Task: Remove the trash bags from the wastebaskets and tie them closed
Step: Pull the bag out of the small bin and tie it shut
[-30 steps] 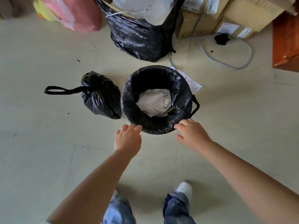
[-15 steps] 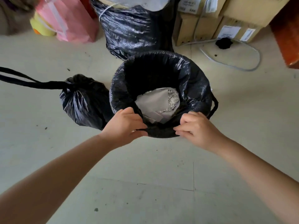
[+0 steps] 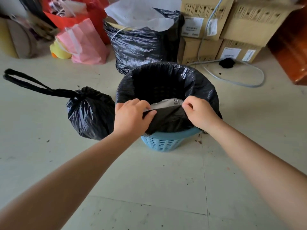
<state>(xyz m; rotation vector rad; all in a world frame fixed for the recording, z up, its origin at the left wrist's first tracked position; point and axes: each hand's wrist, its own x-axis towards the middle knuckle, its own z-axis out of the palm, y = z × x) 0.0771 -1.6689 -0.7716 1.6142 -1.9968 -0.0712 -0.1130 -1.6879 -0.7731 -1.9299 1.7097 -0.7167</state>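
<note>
Bags come first: on the floor [image 3: 157, 188] stands a big black sack [image 3: 141, 45] stuffed with white sheets, in front of stacked cartons [image 3: 216, 30], and nearer sits a blue wastebasket [image 3: 162, 143] lined with a black bag [image 3: 167, 83]. That liner's near edge is peeled off the rim and pulled up and inward, baring the blue lattice below, while the far edge is folded over the rim. Grey paper [image 3: 166, 103] lies inside. Left of the basket, just beside it, a smaller bag [image 3: 91, 113] rests on the floor, its neck knotted and its loop handle stretched out (that one looks finished). The left hand [image 3: 131, 118] and right hand [image 3: 199, 113] each pinch the freed liner edge, fingers curled round the plastic. By my judgement, one bag is done; this one is only starting to come free, with lifting out and tying left.
</note>
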